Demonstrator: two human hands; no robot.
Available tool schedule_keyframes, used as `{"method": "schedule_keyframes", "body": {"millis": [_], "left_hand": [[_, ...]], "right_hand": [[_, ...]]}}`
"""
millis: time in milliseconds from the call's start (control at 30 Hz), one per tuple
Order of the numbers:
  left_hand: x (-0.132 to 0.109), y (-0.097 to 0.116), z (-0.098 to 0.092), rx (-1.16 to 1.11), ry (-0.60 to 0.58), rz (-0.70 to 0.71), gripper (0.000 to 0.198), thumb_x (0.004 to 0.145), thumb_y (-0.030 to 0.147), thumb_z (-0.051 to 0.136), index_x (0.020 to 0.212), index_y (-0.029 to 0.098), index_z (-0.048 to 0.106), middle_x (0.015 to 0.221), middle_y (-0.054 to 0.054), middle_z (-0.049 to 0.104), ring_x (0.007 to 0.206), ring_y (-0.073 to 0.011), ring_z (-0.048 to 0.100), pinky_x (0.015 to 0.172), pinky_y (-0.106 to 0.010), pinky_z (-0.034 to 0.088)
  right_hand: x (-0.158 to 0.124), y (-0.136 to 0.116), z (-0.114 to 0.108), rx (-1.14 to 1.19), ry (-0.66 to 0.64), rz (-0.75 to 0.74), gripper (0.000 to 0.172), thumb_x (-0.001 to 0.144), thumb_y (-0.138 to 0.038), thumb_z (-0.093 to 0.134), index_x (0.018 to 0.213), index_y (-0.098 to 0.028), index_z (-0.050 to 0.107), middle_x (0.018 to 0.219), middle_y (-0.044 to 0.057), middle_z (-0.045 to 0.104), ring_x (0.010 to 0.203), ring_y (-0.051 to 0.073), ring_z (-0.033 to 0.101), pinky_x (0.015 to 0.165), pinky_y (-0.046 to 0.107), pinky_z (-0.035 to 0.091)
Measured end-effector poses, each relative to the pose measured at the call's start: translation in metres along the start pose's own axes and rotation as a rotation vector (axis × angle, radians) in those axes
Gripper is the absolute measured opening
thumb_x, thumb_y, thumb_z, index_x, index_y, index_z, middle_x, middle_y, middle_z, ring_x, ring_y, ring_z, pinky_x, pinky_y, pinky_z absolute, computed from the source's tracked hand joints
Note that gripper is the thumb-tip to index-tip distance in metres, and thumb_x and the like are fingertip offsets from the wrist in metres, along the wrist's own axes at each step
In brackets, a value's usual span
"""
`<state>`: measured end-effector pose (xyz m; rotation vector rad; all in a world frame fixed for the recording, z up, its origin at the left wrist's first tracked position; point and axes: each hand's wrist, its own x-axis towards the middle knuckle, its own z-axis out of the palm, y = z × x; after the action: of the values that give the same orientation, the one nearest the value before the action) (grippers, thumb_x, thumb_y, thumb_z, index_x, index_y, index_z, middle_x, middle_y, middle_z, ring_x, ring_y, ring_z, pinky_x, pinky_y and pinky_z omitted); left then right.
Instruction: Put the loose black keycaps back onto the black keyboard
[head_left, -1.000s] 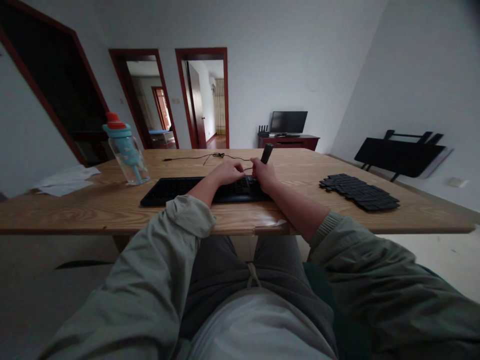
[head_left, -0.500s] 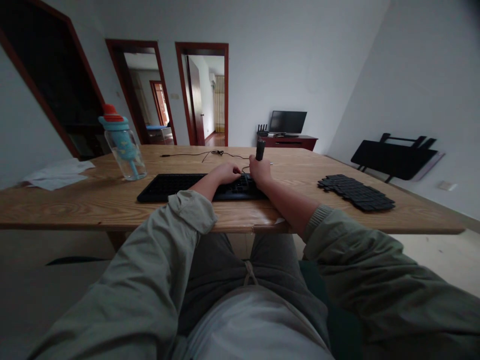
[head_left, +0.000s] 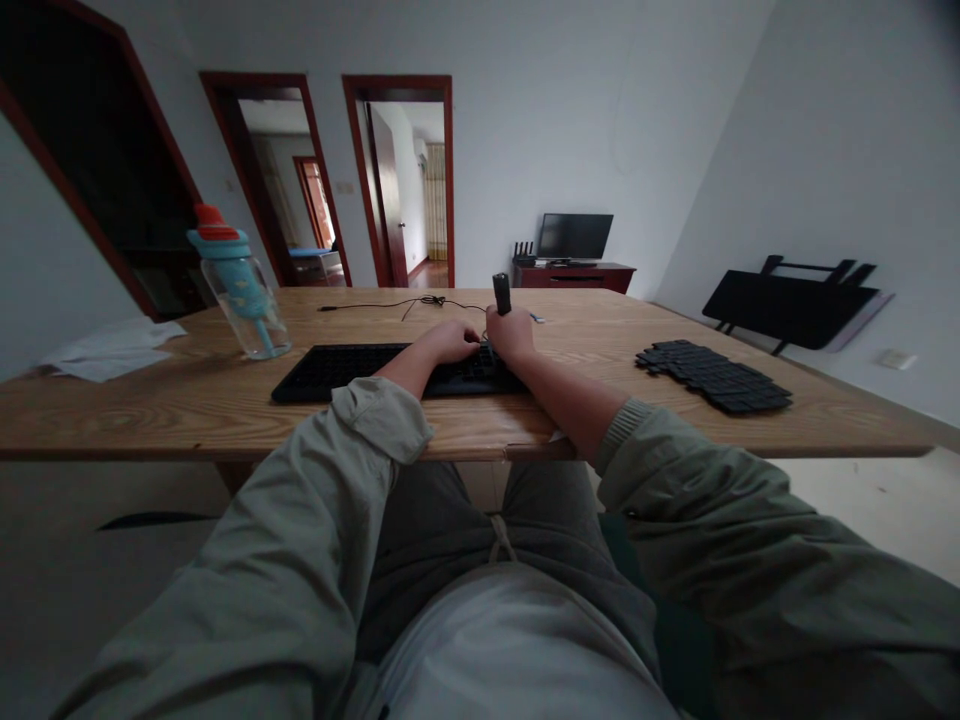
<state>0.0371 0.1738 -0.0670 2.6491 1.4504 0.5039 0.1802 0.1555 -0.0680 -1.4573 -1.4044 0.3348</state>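
A black computer keyboard (head_left: 330,372) lies lengthwise on the wooden table, its right part half covered by my hands. My right hand (head_left: 511,332) is wrapped round a tool with a thick black handle (head_left: 502,292), held upright over the keyboard's right end. The tool's lower end is hidden by the hand, so its kind does not show. Beside it, my left hand (head_left: 452,343) rests on the keyboard with thumb and fingers brought together near the tool. Whatever these fingers hold, if anything, is out of sight. Small black keycap-like pieces (head_left: 712,376) lie close together on the right.
A thin black cable (head_left: 382,305) runs behind the keyboard. To the left stand a clear bottle with a blue and red lid (head_left: 238,285) and some white papers (head_left: 112,347). The table's near edge (head_left: 480,450) is just before my lap.
My right hand has shifted slightly left with the tool, bringing it closer to my left hand, and the handle leans a little more left. The left hand stays nearly in place.
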Motion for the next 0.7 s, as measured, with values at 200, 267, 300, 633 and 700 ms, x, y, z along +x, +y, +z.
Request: {"method": "schedule_keyframes", "body": {"millis": [200,267,300,633,700], "left_hand": [[-0.002,0.004,-0.003,0.005,-0.036,-0.022,0.027,0.087,0.027,0.061,0.106,0.021,0.080,0.105,-0.007,0.078,0.094,-0.0223,0.069,0.081,-0.028,0.049],[-0.002,0.005,-0.003,0.005,-0.037,-0.022,0.028,0.087,0.027,0.061,0.107,0.021,0.080,0.104,-0.007,0.078,0.093,-0.0225,0.069,0.081,-0.028,0.049],[-0.002,0.005,-0.004,-0.001,-0.039,-0.022,0.028,0.087,0.027,0.061,0.107,0.021,0.080,0.104,-0.007,0.078,0.093,-0.0220,0.069,0.082,-0.028,0.049],[0.001,-0.006,-0.001,-0.042,-0.042,0.039,0.030,0.086,0.028,0.059,0.107,0.022,0.080,0.104,-0.003,0.079,0.091,-0.0191,0.068,0.080,-0.026,0.048],[0.001,-0.006,-0.001,-0.033,-0.042,0.027,0.031,0.086,0.029,0.059,0.107,0.023,0.080,0.104,-0.003,0.079,0.091,-0.0193,0.069,0.080,-0.026,0.049]], "right_hand": [[-0.003,0.000,0.001,-0.087,-0.034,-0.123,0.031,0.089,-0.034,0.049,0.066,-0.018,0.062,0.070,0.012,0.064,0.074,0.025,0.062,0.071,0.033,0.046],[-0.001,0.002,0.000,-0.057,-0.019,-0.088,0.030,0.089,-0.033,0.049,0.064,-0.019,0.059,0.067,0.011,0.061,0.072,0.024,0.061,0.069,0.033,0.045],[0.001,0.004,-0.002,-0.024,-0.005,-0.054,0.030,0.088,-0.033,0.049,0.063,-0.020,0.058,0.065,0.009,0.059,0.071,0.024,0.060,0.067,0.032,0.045],[0.010,0.006,-0.033,0.550,0.097,0.228,0.020,0.085,-0.030,0.047,0.068,-0.026,0.037,0.056,-0.004,0.037,0.046,0.013,0.038,0.046,0.028,0.039],[0.009,0.006,-0.043,0.620,0.091,0.226,0.022,0.084,-0.029,0.048,0.068,-0.026,0.033,0.055,-0.005,0.034,0.045,0.011,0.035,0.044,0.026,0.036]]}}
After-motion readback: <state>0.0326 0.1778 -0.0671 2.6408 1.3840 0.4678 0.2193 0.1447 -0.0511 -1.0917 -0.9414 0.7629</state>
